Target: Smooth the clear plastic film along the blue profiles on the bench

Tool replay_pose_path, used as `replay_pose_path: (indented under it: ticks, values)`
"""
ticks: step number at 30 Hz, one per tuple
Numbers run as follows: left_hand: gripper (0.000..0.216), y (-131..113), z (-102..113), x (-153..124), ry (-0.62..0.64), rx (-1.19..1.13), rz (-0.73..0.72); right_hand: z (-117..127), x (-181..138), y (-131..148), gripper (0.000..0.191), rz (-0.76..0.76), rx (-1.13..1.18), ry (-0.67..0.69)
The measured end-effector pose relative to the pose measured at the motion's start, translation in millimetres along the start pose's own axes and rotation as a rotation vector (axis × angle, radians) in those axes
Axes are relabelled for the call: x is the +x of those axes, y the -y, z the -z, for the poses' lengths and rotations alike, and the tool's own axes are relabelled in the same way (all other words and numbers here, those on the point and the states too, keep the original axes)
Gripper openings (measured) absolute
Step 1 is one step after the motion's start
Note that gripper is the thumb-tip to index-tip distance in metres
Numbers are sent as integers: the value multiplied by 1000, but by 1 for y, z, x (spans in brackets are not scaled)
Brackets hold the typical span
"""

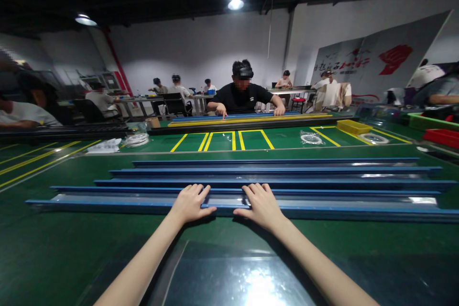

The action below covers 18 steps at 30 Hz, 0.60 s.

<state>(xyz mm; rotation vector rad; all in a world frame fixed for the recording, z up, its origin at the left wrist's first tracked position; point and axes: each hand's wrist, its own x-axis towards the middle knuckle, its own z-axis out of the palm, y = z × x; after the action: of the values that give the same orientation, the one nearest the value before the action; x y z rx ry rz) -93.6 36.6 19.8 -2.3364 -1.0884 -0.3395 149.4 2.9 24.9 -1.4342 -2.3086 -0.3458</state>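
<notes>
A long blue channel [322,211] lies crosswise on the green table in front of me, with a clear strip [344,199] showing between its two raised rims. My left hand [191,203] spans it left of the middle, fingers over the far rim and thumb along the near side. Just to the right, my right hand [261,203] grips the same channel in a mirrored way. Between the two thumbs a short stretch of the near wall shows. My fingertips partly hide the far rim. Behind it lie more blue channels [287,170], side by side.
Clear glossy sheeting [229,277] lies nearest me on the green table [43,244]. Across the table a co-worker [247,98] leans over yellow and blue strips [251,121]. Coiled clear tubing [311,138], a yellow tray [353,127] and a red bin [442,137] stand farther off.
</notes>
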Motion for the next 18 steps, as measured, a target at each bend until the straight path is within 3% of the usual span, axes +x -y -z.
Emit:
replay_pose_path:
  ticks: [5, 14, 18]
  values:
    - [57, 17, -1, -9, -31, -7, -21, 18, -20, -31, 49, 31, -36, 14]
    - [52, 73, -4, -48, 14, -22, -13, 43, -88, -153, 37, -183, -211, -12]
    - [50, 81, -2, -55, -12, 19, -67, 41, -95, -172, 35, -278, -281, -10]
